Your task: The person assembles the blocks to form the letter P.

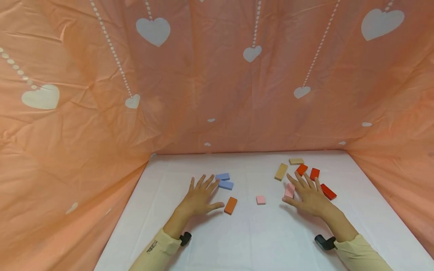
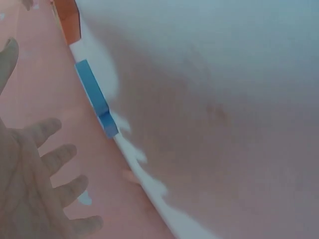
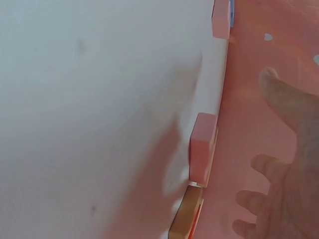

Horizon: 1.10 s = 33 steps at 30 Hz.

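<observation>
My left hand (image 1: 198,200) hovers over the white table with its fingers spread, holding nothing. Just past its fingertips lie two blue blocks (image 1: 225,184), close together, and an orange block (image 1: 231,206) lies beside the thumb. The left wrist view shows the spread fingers and the blue blocks (image 2: 92,87) apart from each other. My right hand (image 1: 310,199), also spread and holding nothing, is above a pink block (image 1: 289,190) that it partly covers. Three red blocks (image 1: 328,191) lie around its fingertips and outer side. In the right wrist view, the pink block (image 3: 202,149) stands apart from the fingers.
A small square pink block (image 1: 260,200) lies between the hands. Two tan blocks (image 1: 281,171) lie beyond the right hand. The white tabletop (image 1: 220,244) is bounded at the back and sides by an orange cloth (image 1: 223,94) with white hearts. Each wrist wears a black camera (image 1: 325,242).
</observation>
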Available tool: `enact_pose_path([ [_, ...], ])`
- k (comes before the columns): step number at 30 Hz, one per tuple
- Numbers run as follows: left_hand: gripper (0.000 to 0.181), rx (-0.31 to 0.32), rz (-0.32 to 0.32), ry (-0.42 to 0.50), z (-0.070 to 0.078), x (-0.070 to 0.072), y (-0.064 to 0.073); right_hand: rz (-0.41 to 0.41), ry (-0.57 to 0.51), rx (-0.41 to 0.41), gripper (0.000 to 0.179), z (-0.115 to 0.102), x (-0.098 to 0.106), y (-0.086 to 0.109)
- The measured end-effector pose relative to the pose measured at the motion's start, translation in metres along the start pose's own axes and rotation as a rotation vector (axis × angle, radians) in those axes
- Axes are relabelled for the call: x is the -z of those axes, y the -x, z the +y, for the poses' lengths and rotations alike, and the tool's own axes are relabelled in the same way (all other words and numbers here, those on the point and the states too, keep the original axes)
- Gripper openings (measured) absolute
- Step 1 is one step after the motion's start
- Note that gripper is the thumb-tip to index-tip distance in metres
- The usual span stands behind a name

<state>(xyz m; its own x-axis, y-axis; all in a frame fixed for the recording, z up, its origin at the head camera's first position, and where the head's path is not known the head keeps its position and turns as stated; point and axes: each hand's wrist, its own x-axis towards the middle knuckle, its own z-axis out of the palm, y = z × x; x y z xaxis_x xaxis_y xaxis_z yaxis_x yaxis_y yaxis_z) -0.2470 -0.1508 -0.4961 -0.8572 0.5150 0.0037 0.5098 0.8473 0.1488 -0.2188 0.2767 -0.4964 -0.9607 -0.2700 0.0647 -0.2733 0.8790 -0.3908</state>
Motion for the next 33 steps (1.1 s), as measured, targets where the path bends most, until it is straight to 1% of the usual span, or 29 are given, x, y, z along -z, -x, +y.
enact_pose_path([
  [6,0.093,-0.057,-0.031,0.016,0.008,-0.003,-0.004,-0.010,0.006,-0.004,0.097,0.005,-0.002,0.000],
  [12,0.097,-0.117,-0.057,0.085,0.015,-0.003,-0.005,-0.020,0.014,-0.007,0.096,0.010,-0.002,0.001],
  [17,0.096,-0.155,-0.074,0.101,0.019,-0.002,-0.007,-0.016,0.013,0.003,0.089,0.014,-0.004,0.001],
  [24,0.084,-0.209,-0.126,0.140,0.021,-0.002,-0.013,0.002,0.024,0.022,0.078,0.017,-0.007,-0.002],
  [27,0.076,-0.220,-0.125,0.125,0.021,-0.003,-0.014,0.020,0.028,0.032,0.073,0.018,-0.007,-0.003],
  [30,0.068,-0.210,-0.120,0.131,0.022,-0.003,-0.013,0.034,0.028,0.043,0.068,0.019,-0.008,-0.003],
  [33,0.063,-0.213,-0.111,0.132,0.023,-0.003,-0.012,0.046,0.025,0.050,0.062,0.020,-0.009,-0.004],
])
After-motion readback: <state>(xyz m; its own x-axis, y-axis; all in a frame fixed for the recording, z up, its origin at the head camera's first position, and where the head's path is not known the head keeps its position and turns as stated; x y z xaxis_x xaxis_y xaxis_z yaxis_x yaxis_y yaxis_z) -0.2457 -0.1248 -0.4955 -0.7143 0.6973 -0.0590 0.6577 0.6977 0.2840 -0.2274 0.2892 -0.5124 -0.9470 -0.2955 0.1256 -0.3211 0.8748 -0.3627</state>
